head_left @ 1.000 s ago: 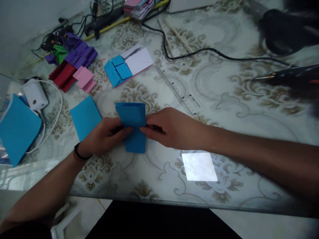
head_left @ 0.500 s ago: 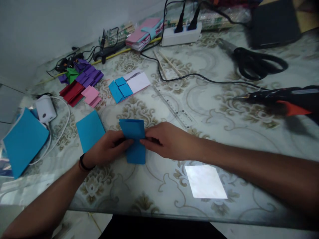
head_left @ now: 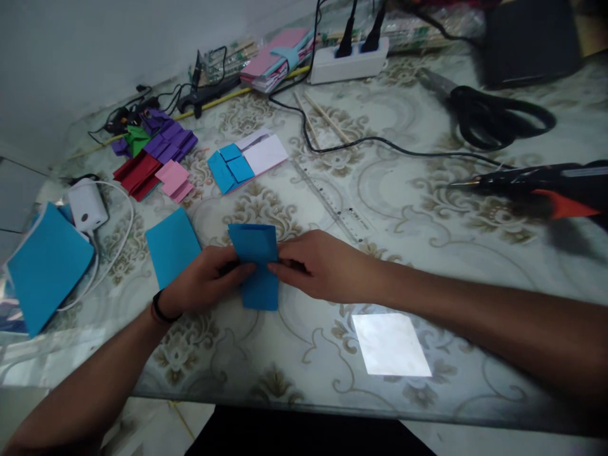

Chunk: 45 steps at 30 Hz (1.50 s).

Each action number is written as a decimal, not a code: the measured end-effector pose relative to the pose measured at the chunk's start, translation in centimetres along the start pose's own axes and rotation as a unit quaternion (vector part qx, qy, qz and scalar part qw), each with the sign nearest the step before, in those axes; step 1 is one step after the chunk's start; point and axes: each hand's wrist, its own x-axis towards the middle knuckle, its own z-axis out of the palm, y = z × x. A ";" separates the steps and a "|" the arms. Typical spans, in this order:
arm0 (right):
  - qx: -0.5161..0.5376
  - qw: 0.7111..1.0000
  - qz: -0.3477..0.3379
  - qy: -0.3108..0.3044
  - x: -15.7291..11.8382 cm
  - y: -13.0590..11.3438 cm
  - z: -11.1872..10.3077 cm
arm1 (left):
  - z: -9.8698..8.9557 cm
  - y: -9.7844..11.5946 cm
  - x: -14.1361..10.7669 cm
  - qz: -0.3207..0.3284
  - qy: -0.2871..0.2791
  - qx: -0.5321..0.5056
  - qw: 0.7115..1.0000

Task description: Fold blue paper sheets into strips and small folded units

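Note:
Between my hands, just above the table, a folded piece of blue paper (head_left: 259, 278) is held, its layers parting slightly at the top edge. My left hand (head_left: 213, 273) pinches its left side, thumb on the near face and fingers behind. On the right side, my right hand (head_left: 313, 266) grips it the same way, with the fingertips partly hidden by the paper. Beside my left hand lies a flat blue sheet (head_left: 171, 244). Farther left is a larger stack of blue paper (head_left: 50, 266).
Folded paper pieces in purple (head_left: 171, 142), red (head_left: 137, 172) and pink (head_left: 175, 180) lie at the back left. Past my hands are a clear ruler (head_left: 327, 199) and a blue-and-white folded paper (head_left: 247, 161). Scissors (head_left: 498, 117), a glue gun (head_left: 532, 182) and a power strip (head_left: 349, 63) lie beyond.
Hardly anything differs. Both hands keep hold of the folded blue paper in almost the same pose, while the whole view has shifted slightly.

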 end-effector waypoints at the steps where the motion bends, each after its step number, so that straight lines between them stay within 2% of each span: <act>1: 0.001 1.000 -0.001 0.001 0.0 0.0 0.0 | 0.0 0.0 0.0 0.003 0.001 0.000 1.000; 15: -0.003 1.000 0.011 -0.006 0.0 -0.2 -0.1 | -0.1 0.0 0.0 0.015 0.006 0.000 1.000; 23: -0.004 1.000 0.012 0.000 0.1 0.0 0.0 | 0.0 0.1 0.0 -0.007 0.001 0.015 1.000; 40: -0.007 1.000 0.013 -0.005 0.1 -0.1 0.0 | -0.1 0.2 0.1 0.001 -0.001 0.006 1.000; 45: -0.006 1.000 0.019 -0.010 0.1 -0.2 0.0 | -0.1 0.0 0.1 -0.017 -0.012 -0.007 1.000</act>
